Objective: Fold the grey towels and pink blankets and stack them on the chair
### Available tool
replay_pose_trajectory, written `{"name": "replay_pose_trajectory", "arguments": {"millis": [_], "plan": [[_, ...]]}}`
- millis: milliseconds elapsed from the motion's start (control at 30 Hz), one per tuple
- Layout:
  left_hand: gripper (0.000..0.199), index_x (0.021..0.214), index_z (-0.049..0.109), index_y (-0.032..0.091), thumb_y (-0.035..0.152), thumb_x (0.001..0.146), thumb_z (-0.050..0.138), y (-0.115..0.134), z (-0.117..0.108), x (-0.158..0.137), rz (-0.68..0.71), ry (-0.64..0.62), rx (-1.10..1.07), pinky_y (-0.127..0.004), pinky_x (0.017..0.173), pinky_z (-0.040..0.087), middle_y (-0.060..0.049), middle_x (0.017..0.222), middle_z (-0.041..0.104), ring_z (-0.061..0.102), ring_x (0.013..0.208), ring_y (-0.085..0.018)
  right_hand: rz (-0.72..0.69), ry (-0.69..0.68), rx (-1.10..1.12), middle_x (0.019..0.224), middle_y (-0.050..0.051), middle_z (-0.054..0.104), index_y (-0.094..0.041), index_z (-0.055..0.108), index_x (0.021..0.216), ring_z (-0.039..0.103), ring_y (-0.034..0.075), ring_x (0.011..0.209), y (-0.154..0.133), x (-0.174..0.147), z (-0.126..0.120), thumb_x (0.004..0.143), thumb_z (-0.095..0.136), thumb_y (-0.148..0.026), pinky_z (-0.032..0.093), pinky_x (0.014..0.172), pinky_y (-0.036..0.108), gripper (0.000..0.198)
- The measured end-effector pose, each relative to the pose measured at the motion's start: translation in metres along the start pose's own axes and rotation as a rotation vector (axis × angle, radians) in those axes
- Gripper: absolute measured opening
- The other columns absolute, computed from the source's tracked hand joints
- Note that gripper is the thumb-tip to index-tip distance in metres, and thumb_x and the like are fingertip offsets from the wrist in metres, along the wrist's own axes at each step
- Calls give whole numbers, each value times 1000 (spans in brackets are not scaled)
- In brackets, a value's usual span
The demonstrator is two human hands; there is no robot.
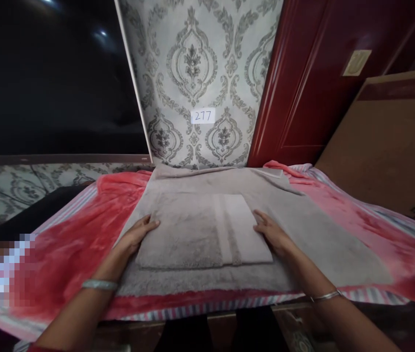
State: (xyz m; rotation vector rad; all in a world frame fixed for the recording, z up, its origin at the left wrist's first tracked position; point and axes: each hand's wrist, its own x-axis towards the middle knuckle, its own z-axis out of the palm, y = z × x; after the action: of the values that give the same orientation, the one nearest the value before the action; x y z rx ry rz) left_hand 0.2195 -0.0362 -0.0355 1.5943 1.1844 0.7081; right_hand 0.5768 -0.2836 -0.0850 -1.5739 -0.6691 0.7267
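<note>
A grey folded towel (pixel 189 232) lies flat, with paler bands and a smooth whitish strip along its right side. Beneath it a larger grey towel or cloth (pixel 325 239) is spread out. My left hand (pixel 139 234) rests at the folded towel's left edge, thumb and forefinger apart. At the opposite edge, my right hand (pixel 271 232) has its fingers spread, with the tips at or just beside the towel. Neither hand is closed round the fabric. A pale bangle circles my left wrist, and a thin silvery one my right.
A red and pink plush blanket (pixel 71 249) with a striped border lies under the grey cloth. Behind stand a large dark screen (pixel 53 83), patterned wallpaper with a paper marked 277 (pixel 203 116), and a dark red door (pixel 303 73). A cardboard box (pixel 391 146) leans at right.
</note>
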Motion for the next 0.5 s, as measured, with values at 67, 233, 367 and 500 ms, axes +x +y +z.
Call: {"name": "replay_pose_trajectory", "arguments": {"millis": [67, 233, 367, 500], "plan": [[66, 138, 55, 11, 34, 78, 67, 3, -2, 8, 101, 78, 226, -43, 90, 58, -18, 119, 72, 72, 104, -31, -158, 117, -240, 126, 14, 69, -18, 43, 150, 69, 29, 105, -5, 7, 2, 70, 58, -23, 55, 91, 48, 81], [69, 150, 42, 8, 32, 86, 54, 37, 28, 18, 533, 26, 747, -43, 118, 36, -20, 155, 47, 45, 142, -29, -599, -45, -757, 150, 14, 52, -17, 52, 145, 47, 26, 139, -42, 24, 70, 87, 50, -31, 33, 119, 48, 60], [66, 154, 37, 9, 39, 96, 45, 53, 71, 14, 558, -52, 1034, -53, 121, 25, -22, 161, 35, 28, 152, -34, -608, -235, -1031, 160, 15, 38, -15, 42, 153, 34, 26, 148, -67, 35, 141, 97, 40, -32, 30, 119, 49, 58], [63, 155, 39, 19, 48, 99, 41, 36, 90, 12, 556, -84, 1183, -65, 118, 19, -21, 163, 31, 23, 152, -41, -564, -266, -1194, 165, 11, 28, -21, 37, 156, 24, 31, 152, -59, 44, 166, 102, 35, -40, 21, 120, 59, 57]]}}
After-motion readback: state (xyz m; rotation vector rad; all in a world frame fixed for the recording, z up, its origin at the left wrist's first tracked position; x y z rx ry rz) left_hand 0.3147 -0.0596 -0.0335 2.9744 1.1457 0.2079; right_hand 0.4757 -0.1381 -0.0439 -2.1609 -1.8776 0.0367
